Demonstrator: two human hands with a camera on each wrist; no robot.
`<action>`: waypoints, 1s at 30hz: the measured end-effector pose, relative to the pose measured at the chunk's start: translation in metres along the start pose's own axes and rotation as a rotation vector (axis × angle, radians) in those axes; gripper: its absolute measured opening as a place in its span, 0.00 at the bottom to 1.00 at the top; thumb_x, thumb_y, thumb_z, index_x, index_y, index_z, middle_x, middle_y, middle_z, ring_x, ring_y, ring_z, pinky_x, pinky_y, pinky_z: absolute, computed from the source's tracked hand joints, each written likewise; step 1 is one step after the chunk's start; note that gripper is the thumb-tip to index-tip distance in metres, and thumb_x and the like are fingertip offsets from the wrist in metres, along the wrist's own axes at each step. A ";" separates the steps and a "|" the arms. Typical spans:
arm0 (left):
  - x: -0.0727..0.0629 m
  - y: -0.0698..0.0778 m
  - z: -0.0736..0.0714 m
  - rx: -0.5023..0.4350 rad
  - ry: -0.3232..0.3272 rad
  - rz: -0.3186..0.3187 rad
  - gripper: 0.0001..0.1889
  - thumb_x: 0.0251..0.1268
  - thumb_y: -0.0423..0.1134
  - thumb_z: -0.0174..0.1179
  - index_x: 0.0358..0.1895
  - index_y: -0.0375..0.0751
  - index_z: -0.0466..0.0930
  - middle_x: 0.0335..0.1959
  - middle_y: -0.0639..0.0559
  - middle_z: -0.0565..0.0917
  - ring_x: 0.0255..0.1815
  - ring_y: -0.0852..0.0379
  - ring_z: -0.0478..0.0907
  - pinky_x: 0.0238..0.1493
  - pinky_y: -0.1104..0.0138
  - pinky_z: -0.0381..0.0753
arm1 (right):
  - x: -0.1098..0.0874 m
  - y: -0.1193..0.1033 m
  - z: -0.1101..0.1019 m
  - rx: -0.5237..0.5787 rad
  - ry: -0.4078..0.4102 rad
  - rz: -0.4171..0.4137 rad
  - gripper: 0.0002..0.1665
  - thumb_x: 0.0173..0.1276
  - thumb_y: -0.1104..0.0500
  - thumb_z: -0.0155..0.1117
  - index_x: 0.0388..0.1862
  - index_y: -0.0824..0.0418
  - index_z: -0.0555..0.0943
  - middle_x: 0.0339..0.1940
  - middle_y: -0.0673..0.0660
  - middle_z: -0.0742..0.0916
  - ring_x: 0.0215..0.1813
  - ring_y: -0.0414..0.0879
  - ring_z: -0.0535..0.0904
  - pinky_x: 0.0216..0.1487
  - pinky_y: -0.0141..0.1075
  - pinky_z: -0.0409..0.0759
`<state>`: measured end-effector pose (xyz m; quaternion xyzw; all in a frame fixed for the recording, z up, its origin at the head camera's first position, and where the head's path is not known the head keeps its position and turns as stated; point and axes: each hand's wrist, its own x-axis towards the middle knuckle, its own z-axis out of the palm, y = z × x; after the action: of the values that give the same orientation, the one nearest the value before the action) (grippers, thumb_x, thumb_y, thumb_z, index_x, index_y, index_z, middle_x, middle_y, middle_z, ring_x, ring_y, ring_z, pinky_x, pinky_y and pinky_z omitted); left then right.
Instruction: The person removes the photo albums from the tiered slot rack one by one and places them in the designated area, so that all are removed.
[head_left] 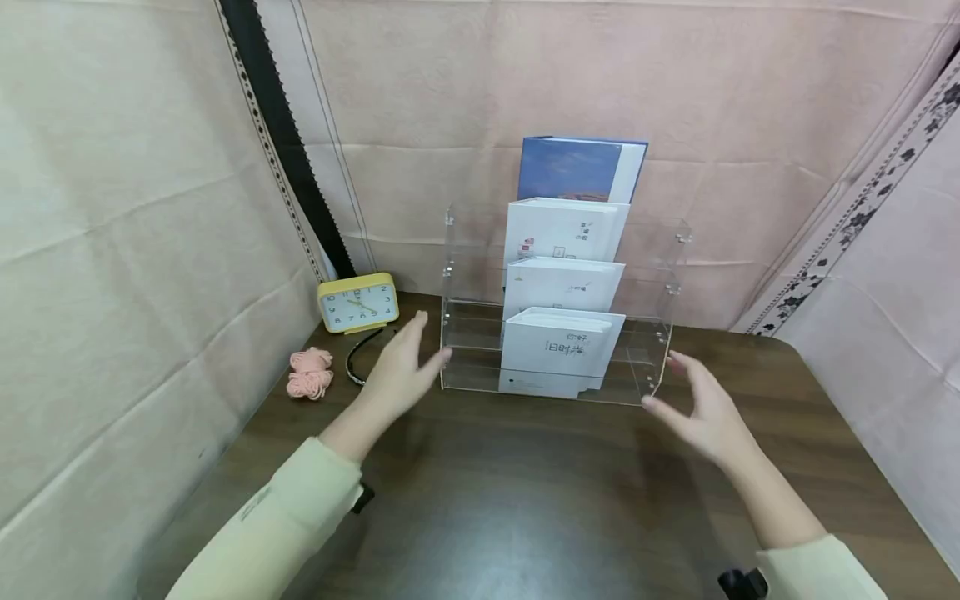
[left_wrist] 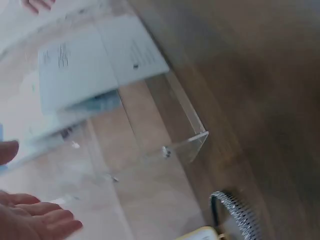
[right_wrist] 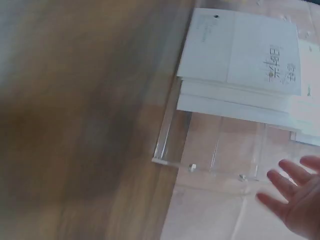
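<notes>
A clear tiered display rack (head_left: 472, 367) stands on the brown table near the back cloth. Its tiers hold a blue-covered booklet (head_left: 570, 167) at the top and white booklets (head_left: 555, 350) with dark lettering below. To the rack's left is my left hand (head_left: 397, 375), fingers extended and thumb apart, holding nothing. My right hand (head_left: 705, 417) is by the lower right side panel, its fingers spread; whether it touches the panel I cannot tell. In the right wrist view the right hand (right_wrist: 300, 200) is spread beside the rack's side.
A yellow alarm clock (head_left: 358, 302) stands at the back left. In front of it lie a pink yarn bundle (head_left: 309, 372) and a dark, glittery headband (head_left: 352, 364). Pale cloth (head_left: 390, 100) hangs behind and at both sides of the table (head_left: 510, 492).
</notes>
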<state>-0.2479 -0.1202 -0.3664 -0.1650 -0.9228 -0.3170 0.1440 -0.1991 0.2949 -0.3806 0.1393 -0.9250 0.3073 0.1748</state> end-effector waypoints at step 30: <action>0.060 -0.056 0.073 -0.300 0.203 -0.152 0.22 0.63 0.25 0.55 0.61 0.33 0.72 0.49 0.38 0.81 0.46 0.48 0.80 0.43 0.59 0.81 | 0.078 0.010 0.116 0.484 0.226 0.103 0.25 0.48 0.67 0.76 0.42 0.67 0.72 0.39 0.63 0.86 0.38 0.49 0.82 0.34 0.26 0.79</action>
<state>-0.3361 -0.1023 -0.4296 -0.0813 -0.8558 -0.4758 0.1859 -0.3010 0.2195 -0.4407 0.0948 -0.8051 0.5416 0.2225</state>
